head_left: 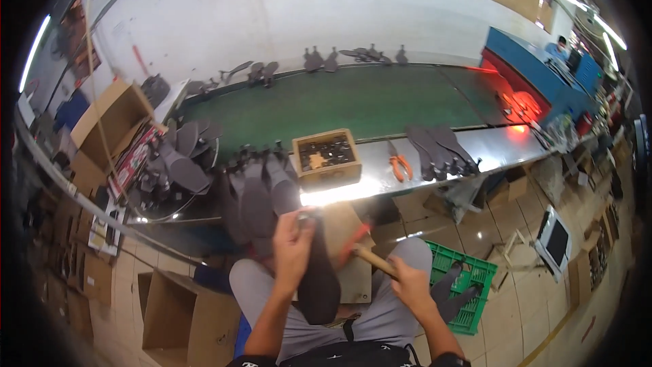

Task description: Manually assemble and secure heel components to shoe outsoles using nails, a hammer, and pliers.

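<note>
My left hand [291, 248] is closed on the upper end of a dark grey sandal sole [319, 285], which hangs over my lap with its wide end toward me. A small dark knob shows by the fingertips; its exact form is too small to tell. My right hand [411, 284] is wrapped round the wooden handle of a hammer [375, 260]. The hammer's red head lies beside the sole, over a pale board [353, 278] between my knees. Several similar soles [255, 194] hang over the bench edge just beyond my left hand.
A wooden box [329, 175] of small parts stands on the metal ledge, with orange-handled pliers [401, 166] to its right. Behind runs a green conveyor belt [326, 92]. A green crate [475, 312] and cardboard box [183, 319] flank me. A person [558, 49] is far right.
</note>
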A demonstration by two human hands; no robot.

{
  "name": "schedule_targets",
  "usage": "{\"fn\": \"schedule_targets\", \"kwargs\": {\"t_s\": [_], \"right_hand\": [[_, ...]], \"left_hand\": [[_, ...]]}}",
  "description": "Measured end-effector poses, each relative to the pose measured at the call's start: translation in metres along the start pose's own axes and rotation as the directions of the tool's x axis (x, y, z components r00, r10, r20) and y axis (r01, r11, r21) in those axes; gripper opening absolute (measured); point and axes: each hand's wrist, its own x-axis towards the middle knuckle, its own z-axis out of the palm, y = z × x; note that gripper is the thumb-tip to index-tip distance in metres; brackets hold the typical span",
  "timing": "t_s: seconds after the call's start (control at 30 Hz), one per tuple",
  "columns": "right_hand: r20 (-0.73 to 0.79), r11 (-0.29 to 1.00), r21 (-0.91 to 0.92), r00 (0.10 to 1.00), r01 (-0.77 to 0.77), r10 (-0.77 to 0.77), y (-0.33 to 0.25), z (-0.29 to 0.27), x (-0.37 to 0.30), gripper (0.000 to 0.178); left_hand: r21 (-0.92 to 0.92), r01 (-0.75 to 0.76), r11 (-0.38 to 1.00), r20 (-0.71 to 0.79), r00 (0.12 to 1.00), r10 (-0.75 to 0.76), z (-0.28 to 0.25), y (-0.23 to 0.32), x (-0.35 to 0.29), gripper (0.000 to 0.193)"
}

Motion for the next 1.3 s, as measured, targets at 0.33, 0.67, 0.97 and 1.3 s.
{"fn": "schedule_targets", "kwargs": {"t_s": [0.33,0.67,0.97,1.3], "right_hand": [[-0.054,0.766,0.514,0.876,-0.387,0.479,0.037,-0.041,-0.118,0.031],[0.024,0.463,0.832,0.855,-0.304,0.518,0.020,-0.013,-0.055,0.016],[0.026,0.432,0.878,0.923,-0.205,0.385,0.004,-0.026,-0.018,0.016],[-0.008,0.319,0.946,0.980,-0.057,0.199,-0.041,-0.061,0.081,0.033]], "left_hand": [[0.447,-0.288,0.847,0.287,0.943,0.169,0.020,-0.067,0.123,0.048],[0.577,-0.456,0.678,0.368,0.886,0.283,0.058,-0.111,0.225,0.016],[0.655,-0.450,0.608,0.486,0.866,0.117,0.067,-0.149,0.265,0.016],[-0.080,-0.137,0.987,0.265,0.952,0.154,0.038,0.037,0.083,0.043]]}}
